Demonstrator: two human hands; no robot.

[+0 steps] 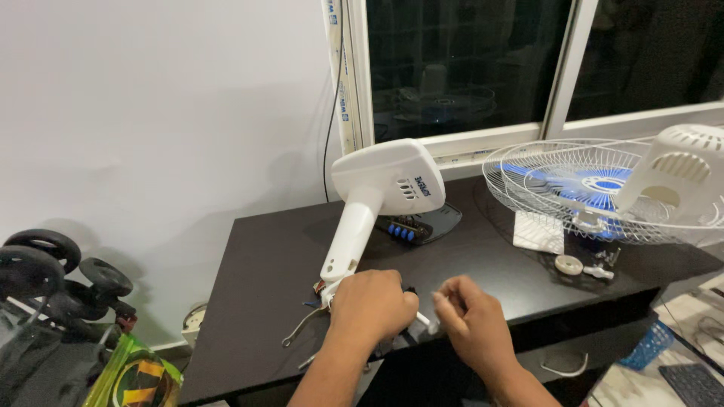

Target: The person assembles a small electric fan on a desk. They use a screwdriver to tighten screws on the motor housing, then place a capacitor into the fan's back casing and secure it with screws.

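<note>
While the left hand (371, 305) curls closed around the white plastic fan neck's (348, 241) lower end, the right hand (471, 320) pinches what seems a small white piece (424, 320).

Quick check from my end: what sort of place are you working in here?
Likely a room at home used as a makeshift repair spot: a dark desk under a window, a dismantled fan's wire grille with blue blades, and a stroller parked by the wall.
</note>
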